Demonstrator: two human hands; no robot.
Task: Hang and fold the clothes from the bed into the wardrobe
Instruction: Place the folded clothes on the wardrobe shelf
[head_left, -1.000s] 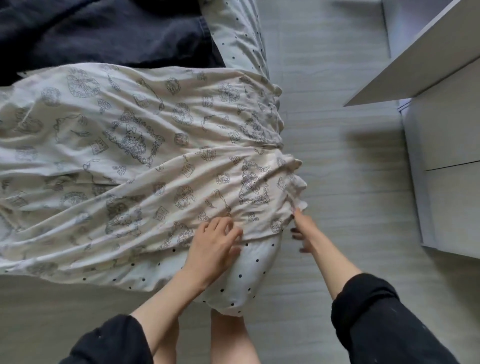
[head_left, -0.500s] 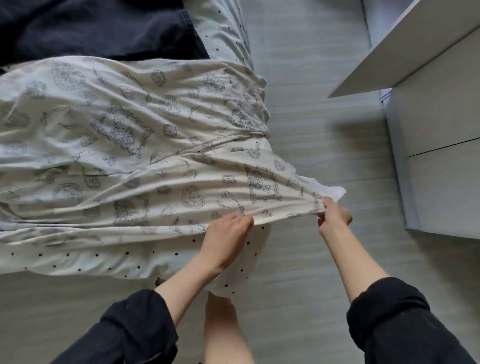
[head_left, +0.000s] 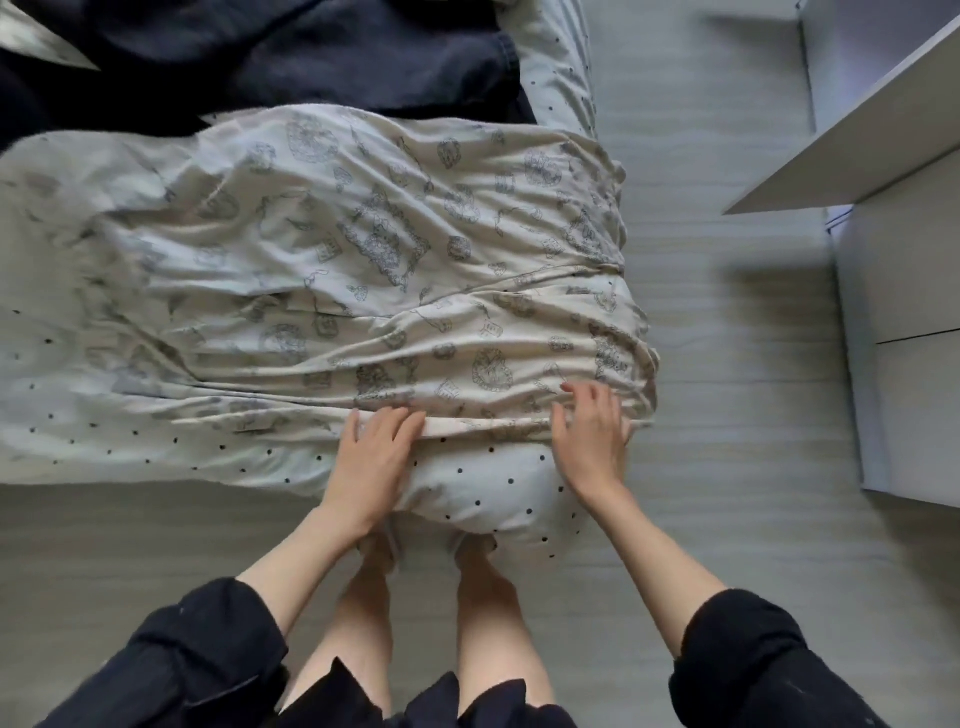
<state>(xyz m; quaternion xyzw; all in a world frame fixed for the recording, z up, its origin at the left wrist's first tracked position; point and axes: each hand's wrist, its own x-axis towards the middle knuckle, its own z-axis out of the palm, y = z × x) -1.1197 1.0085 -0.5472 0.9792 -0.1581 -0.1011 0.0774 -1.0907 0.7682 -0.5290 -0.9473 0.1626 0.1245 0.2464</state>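
Pressing flat on the near hem of a cream printed garment (head_left: 374, 249), both hands lie with fingers straight and spread, holding nothing between finger and thumb. The left hand (head_left: 371, 457) rests palm down where the hem meets the dotted bedcover (head_left: 104, 441), its fingertips on the cloth's folded edge. The right hand (head_left: 589, 441) lies just to the right of it, fingers fanned over the hem close to the corner of the bed, where the cloth drapes over the side. Nearer than the hands, two forearms run back to rolled dark sleeves (head_left: 737, 660), and bare legs stand against the rounded corner of the bedcover, which bulges between the wrists.

Beyond the fingertips the garment spreads away across the bed, wrinkled in long creases that run left to right, its grey line-drawn pattern facing up. It covers most of the bed's width ahead of both hands and reaches left well past the left hand. Farther off, touching the garment's far edge, lies a dark navy garment (head_left: 291, 57), crumpled. To the right of the right hand, well apart across a strip of pale floor (head_left: 727, 364), stands the white wardrobe (head_left: 904, 270) with a door panel swung open above it.
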